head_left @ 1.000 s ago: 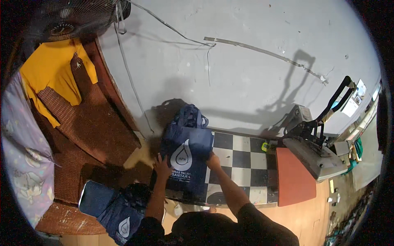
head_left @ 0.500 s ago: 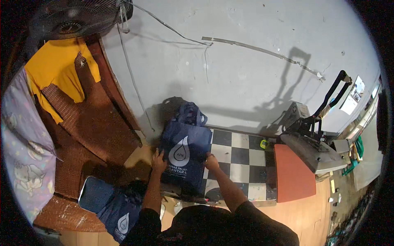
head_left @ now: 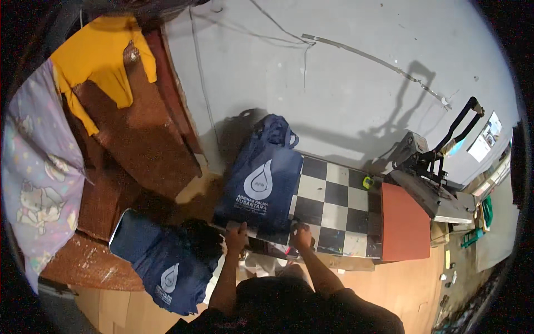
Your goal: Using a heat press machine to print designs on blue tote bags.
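Note:
A navy tote bag with a white drop emblem lies flat on the left part of a black-and-white checkered tabletop. Its handles bunch up at the far end by the wall. Both my hands have closed fingers at the bag's near end. My left hand grips along the bottom edge, while my right hand is at the lower right corner. The fingertips are partly hidden. To the left, a pile of similar navy bags sits lower than the tabletop.
A heat press with a long black handle stands right, beside an orange-red pad. A small yellow-green object lies near the wall. At left hang a yellow garment and a patterned lilac cloth by a brown woven surface.
My hands have come down from the bag's two sides to its near end and bottom corner. The view has shifted, showing more of the bag pile.

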A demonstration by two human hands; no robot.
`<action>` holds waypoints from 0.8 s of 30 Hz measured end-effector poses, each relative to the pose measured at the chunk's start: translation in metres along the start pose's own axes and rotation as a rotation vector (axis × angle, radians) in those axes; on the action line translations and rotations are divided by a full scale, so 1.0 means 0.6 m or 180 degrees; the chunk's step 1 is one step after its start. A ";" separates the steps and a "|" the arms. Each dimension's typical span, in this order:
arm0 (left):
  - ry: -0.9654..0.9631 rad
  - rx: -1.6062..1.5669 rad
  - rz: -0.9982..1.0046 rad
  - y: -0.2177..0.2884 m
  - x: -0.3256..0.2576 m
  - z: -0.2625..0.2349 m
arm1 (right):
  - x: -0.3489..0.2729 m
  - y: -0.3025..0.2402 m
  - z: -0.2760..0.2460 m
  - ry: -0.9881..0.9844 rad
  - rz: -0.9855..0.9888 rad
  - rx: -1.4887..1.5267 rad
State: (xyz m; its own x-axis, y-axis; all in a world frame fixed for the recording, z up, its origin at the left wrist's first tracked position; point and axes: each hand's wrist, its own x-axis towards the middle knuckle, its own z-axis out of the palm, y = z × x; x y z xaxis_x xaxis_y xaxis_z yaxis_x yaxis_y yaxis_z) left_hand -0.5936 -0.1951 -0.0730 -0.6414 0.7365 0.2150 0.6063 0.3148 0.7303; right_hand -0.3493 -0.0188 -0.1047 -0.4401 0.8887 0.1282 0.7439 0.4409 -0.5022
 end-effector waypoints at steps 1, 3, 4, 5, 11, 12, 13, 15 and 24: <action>-0.0110 0.0232 -0.0007 -0.018 -0.019 0.005 | -0.013 -0.010 0.016 0.0019 -0.0126 -0.0108; -0.0940 -0.0640 -0.0394 -0.064 -0.053 0.004 | -0.062 -0.031 0.037 -0.0436 0.0147 -0.0216; -0.1570 -0.1199 -0.0846 -0.089 -0.082 -0.012 | -0.085 -0.042 0.039 -0.0188 -0.0093 -0.0157; -0.1102 0.0239 0.0401 -0.100 -0.097 -0.011 | -0.107 -0.057 0.040 -0.0097 -0.0212 -0.0063; -0.1232 -0.1267 -0.0871 -0.149 -0.294 -0.144 | -0.204 -0.108 0.035 -0.0475 -0.1050 0.0240; -0.1066 -0.1255 -0.0967 -0.156 -0.328 -0.160 | -0.213 -0.113 0.040 -0.0575 -0.1091 0.0406; -0.0881 -0.1229 -0.1053 -0.166 -0.361 -0.174 | -0.224 -0.121 0.050 -0.0605 -0.1246 0.0483; -0.0461 -0.1141 -0.1274 -0.193 -0.432 -0.191 | -0.249 -0.138 0.071 -0.0805 -0.1253 0.0657; 0.0471 -0.1247 -0.2874 -0.359 -0.741 -0.310 | -0.454 -0.201 0.170 -0.1535 -0.2298 0.1229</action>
State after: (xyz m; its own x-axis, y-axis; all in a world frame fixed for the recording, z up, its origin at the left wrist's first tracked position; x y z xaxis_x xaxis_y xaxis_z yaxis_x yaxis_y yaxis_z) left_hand -0.5263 -0.7020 -0.2052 -0.8540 0.2275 -0.4678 -0.3193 0.4808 0.8166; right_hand -0.3704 -0.3270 -0.1664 -0.9530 0.2321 0.1945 0.0315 0.7147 -0.6987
